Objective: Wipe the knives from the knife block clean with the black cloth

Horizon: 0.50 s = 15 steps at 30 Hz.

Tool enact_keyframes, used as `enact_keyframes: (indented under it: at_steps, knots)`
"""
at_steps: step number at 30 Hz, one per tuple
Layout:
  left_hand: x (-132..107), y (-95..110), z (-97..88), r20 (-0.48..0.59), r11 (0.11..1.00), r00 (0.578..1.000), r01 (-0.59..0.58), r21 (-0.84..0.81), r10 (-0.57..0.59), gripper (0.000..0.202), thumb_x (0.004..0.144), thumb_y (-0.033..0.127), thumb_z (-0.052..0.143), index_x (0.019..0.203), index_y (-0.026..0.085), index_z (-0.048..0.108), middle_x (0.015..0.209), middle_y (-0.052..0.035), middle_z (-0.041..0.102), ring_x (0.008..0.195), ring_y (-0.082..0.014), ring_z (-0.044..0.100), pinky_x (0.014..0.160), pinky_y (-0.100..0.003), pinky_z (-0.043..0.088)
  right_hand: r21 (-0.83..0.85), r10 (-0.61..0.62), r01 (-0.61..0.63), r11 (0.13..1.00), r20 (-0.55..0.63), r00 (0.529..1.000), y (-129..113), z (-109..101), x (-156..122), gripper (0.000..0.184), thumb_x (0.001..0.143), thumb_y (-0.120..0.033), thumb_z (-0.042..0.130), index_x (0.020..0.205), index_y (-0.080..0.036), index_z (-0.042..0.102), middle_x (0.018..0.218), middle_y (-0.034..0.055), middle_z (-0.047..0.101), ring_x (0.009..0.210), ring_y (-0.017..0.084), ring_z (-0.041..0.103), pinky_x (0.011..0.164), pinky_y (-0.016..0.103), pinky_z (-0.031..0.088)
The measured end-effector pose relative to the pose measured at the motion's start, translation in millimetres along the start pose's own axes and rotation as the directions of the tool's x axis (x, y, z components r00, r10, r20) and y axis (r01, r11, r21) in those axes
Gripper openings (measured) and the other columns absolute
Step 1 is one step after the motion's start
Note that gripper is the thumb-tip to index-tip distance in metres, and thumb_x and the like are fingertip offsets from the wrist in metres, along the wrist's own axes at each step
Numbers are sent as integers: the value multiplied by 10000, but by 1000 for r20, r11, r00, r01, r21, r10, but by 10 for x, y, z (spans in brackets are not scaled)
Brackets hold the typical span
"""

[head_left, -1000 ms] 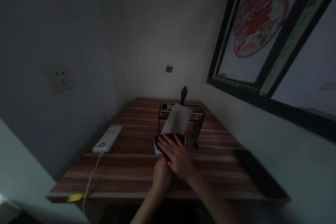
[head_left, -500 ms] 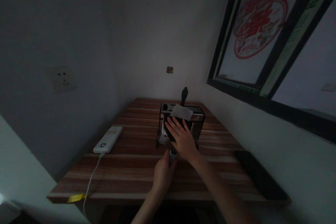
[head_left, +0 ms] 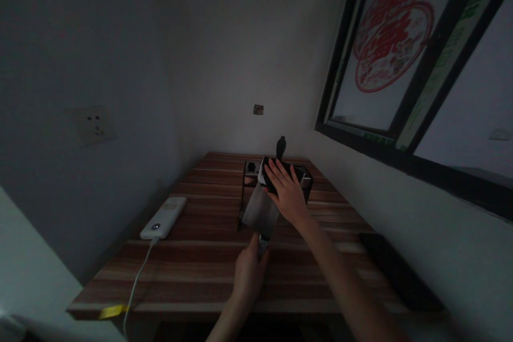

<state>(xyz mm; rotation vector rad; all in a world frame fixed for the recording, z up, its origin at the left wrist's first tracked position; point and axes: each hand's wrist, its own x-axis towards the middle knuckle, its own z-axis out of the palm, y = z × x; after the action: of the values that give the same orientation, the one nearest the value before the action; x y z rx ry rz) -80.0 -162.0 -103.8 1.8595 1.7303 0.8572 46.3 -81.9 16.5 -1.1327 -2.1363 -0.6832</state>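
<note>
Though dim, striped table (head_left: 188, 262) beside window (head_left: 481, 101); left hand (head_left: 249, 273) around cleaver (head_left: 258, 209), right hand (head_left: 287, 196) around cloth (head_left: 268, 183).

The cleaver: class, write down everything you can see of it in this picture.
The cleaver has a broad, rectangular blade, pale grey and metal by its look, dull in the dim light. It is held above the table, its flat side toward the camera and its blade slanting up and away toward the rack. The left hand grips the handle, which is mostly hidden. The right hand presses a dark cloth over the blade's far end, covering that edge.
</note>
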Motion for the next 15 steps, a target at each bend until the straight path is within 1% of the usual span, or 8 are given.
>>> enact_keyframes:
  at_steps: [5, 9, 13, 15]
  knots:
    - [0, 7, 4, 3, 999, 999, 33, 35, -34, 447, 860, 329, 402, 1264, 139, 430, 1014, -122, 670, 911, -233, 629, 725, -254, 423, 39, -26, 27, 999, -18, 999, 21, 10, -27, 591, 864, -212, 449, 1408, -199, 222, 1462, 33, 255, 1363, 187, 150, 1114, 475, 103]
    - [-2, 4, 10, 33, 999, 998, 44, 19, -44, 434, 858, 328, 400, 1249, 146, 447, 964, -112, 682, 899, -235, 634, 710, -253, 427, 78, -41, 42, 996, -20, 999, 17, 14, -64, 613, 831, -118, 432, 1404, -211, 235, 1453, 27, 279, 1359, 186, 166, 1112, 487, 108]
    - [-9, -21, 24, 45, 998, 998, 50, -21, -49, 431, 855, 317, 381, 1248, 152, 445, 994, -114, 678, 909, -237, 635, 725, -263, 436, 98, -66, 63, 993, 34, 997, -99, 32, -176, 602, 812, -83, 416, 1389, -186, 276, 1452, 24, 282, 1362, 188, 153, 1112, 489, 100]
    - [-12, -29, 25, 62, 998, 997, 48, -45, -45, 445, 851, 319, 376, 1255, 141, 432, 1029, -120, 668, 939, -238, 628, 755, -269, 439, 119, -111, 102, 988, 73, 991, -191, 54, -277, 601, 802, -84, 420, 1381, -179, 291, 1451, 27, 285, 1361, 195, 154, 1108, 494, 105]
